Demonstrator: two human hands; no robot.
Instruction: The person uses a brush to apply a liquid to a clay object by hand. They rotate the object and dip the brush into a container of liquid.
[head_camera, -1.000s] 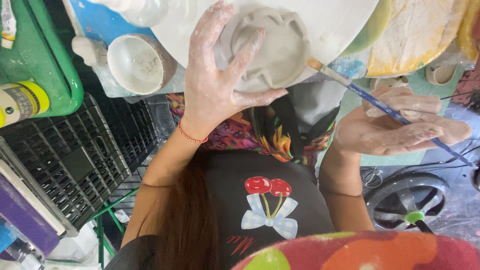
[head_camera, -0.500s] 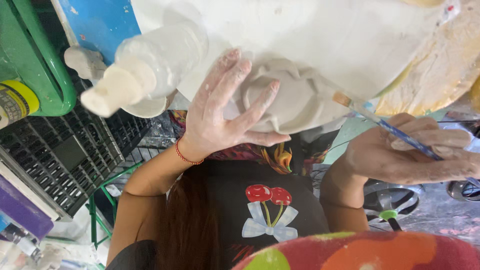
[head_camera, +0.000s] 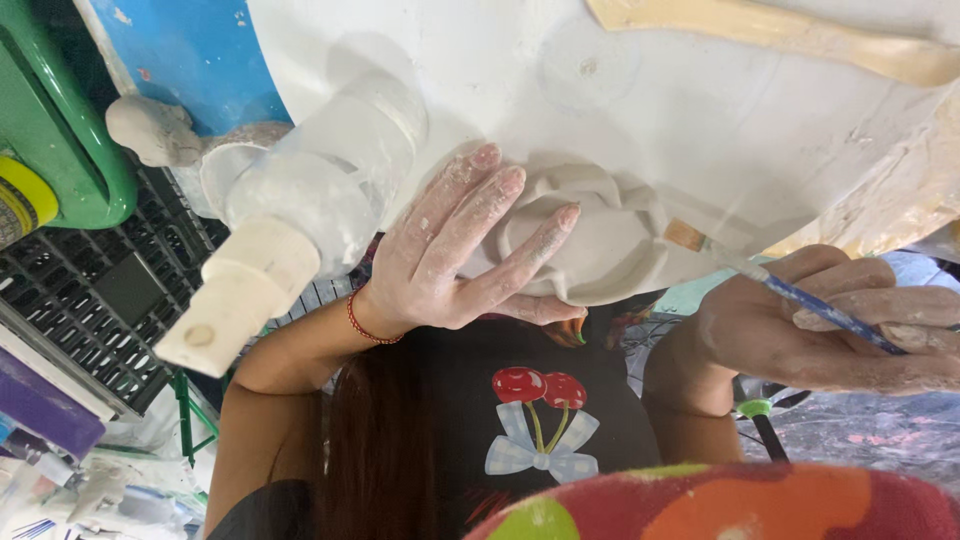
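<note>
Clay piece (head_camera: 590, 240): pale grey, shallow dish shape with folded, petal-like walls, sitting on the white board (head_camera: 700, 110) at its near edge. All positions below are relative to the clay piece.

Left hand (head_camera: 450, 260): on its left side, clay-smeared, fingers spread. Fingertips lie on the folded wall, thumb runs along under the near rim. Steadying contact, not a closed grasp. Red cord bracelet (head_camera: 362, 322) at the wrist, further left.

Right hand (head_camera: 830, 320): just right of it and nearer the body, fingers pressed together pinching a blue-handled paintbrush (head_camera: 790, 292). Bristle end touches the piece's right rim.

Left of the piece: clear spray bottle (head_camera: 300, 220) with a white pump head, clay-dusted, lying tilted at the board's left edge. Beyond that: lump of grey clay (head_camera: 150, 130), black plastic crate (head_camera: 90, 300), green tub (head_camera: 60, 130).

Far side, up right: strip of tan clay (head_camera: 800, 40) on the board.

Below the piece: dark top with a cherry-and-bow print (head_camera: 540, 420).
</note>
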